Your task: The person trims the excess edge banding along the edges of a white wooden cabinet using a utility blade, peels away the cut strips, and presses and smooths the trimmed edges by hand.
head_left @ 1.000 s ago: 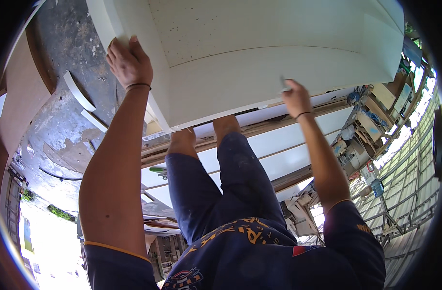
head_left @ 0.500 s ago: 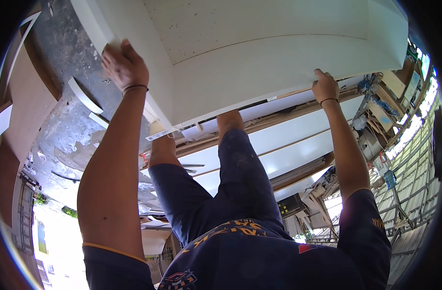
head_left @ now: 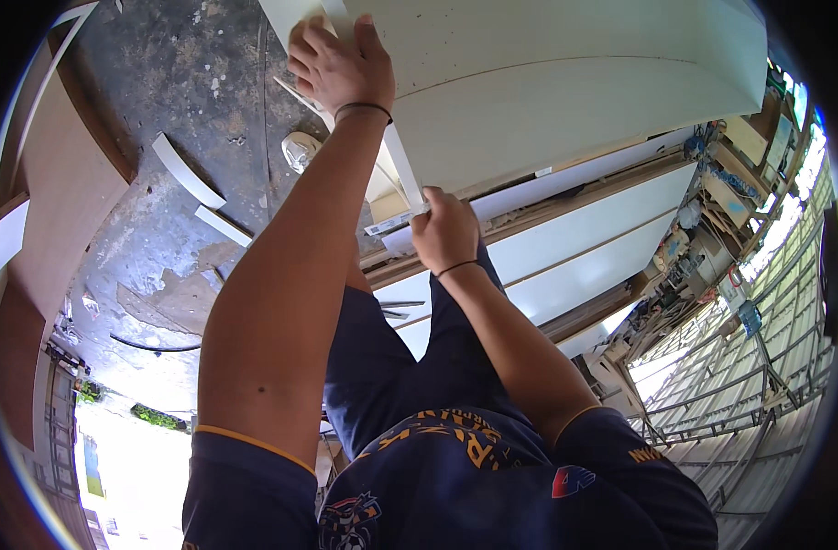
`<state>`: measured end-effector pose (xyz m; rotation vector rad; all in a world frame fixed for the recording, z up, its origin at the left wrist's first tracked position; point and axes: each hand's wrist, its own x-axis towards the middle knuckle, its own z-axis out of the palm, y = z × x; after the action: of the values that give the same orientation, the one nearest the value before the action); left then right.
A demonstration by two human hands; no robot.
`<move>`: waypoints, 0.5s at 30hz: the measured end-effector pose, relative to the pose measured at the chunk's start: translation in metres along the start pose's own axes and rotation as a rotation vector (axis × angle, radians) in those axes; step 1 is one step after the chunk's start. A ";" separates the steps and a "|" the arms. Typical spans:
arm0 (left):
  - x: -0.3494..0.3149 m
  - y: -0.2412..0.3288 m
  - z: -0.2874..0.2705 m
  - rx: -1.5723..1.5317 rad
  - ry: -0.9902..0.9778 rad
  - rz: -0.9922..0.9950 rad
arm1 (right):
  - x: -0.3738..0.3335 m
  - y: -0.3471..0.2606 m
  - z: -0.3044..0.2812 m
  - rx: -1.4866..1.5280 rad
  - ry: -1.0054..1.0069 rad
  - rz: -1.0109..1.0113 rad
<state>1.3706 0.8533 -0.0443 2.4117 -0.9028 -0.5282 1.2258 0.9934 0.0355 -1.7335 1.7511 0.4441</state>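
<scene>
A large white box-shaped cabinet (head_left: 565,105) with an open inside fills the top of the view. My left hand (head_left: 341,69) grips the edge of its left side panel, with the fingers over the outer side and the thumb toward the inside. At the near left corner, my right hand (head_left: 448,229) is closed on the cabinet's lower edge. Some of that hand's fingers are hidden behind the board. A narrow white strip (head_left: 391,223) with a printed label shows just left of the right hand.
Long white boards (head_left: 565,247) lie stacked beyond my legs. On the stained concrete floor (head_left: 199,82) are a curved white offcut (head_left: 188,170) and a short white strip (head_left: 224,225). Brown panels (head_left: 71,183) lean at the left. Wood scraps (head_left: 721,197) crowd the right.
The cabinet's left side has swung to the right, and my left hand has gone up and right with it. My right hand has slid left along the near edge to the corner.
</scene>
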 end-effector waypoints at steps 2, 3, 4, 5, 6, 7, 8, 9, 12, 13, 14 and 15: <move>0.021 0.003 -0.007 -0.101 0.085 -0.014 | 0.010 0.019 -0.023 0.286 -0.112 0.203; 0.029 0.002 -0.007 -0.098 0.091 -0.019 | 0.025 0.038 -0.046 0.175 -0.073 0.188; 0.034 0.006 -0.003 -0.029 0.147 0.008 | 0.043 0.072 -0.068 0.051 0.022 0.188; 0.039 0.011 0.004 0.035 0.201 0.038 | 0.062 0.114 -0.091 -0.140 0.120 0.133; 0.044 0.013 0.007 0.105 0.259 0.070 | 0.080 0.142 -0.114 -0.377 0.207 0.106; 0.043 0.017 0.010 0.018 0.230 0.041 | 0.093 0.183 -0.133 -0.517 0.224 0.057; 0.040 0.014 0.009 0.029 0.217 0.036 | 0.104 0.195 -0.142 -0.637 0.142 0.098; 0.038 0.012 0.007 0.027 0.210 0.048 | 0.101 0.191 -0.141 -0.669 0.105 0.078; 0.043 0.012 0.008 0.024 0.226 0.076 | 0.088 0.144 -0.109 -0.596 0.102 -0.041; 0.040 0.012 0.008 0.036 0.226 0.083 | 0.073 0.117 -0.088 -0.516 0.087 -0.042; 0.040 0.013 0.009 0.032 0.225 0.083 | 0.056 0.093 -0.065 -0.422 0.060 -0.044; 0.041 0.012 0.009 0.037 0.220 0.080 | 0.039 0.069 -0.038 -0.356 0.085 -0.100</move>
<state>1.3888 0.8147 -0.0517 2.3971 -0.9148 -0.2133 1.1533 0.9450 0.0261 -2.1039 1.7120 0.6802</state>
